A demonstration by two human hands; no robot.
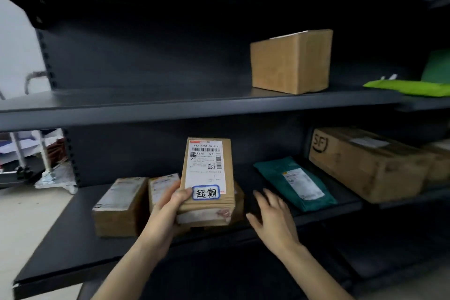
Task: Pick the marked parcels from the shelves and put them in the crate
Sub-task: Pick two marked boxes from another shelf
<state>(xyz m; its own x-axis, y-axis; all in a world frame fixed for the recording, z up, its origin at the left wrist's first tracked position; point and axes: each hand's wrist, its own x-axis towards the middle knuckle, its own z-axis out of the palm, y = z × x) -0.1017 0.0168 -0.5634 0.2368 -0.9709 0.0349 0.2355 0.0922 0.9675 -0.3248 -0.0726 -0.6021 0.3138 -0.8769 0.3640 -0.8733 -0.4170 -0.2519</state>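
My left hand [168,212] grips the marked parcel [207,178] by its lower left edge, held upright just above the lower shelf [73,246]; my right hand [272,217] hovers beside it, spread wide and empty. The parcel looks small, stiff and light, so I'd clasp its narrow sides.

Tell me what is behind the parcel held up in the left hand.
A brown box on the lower shelf peeks out past the right edge of the marked parcel, which the left hand grips. The rest of that box is covered.
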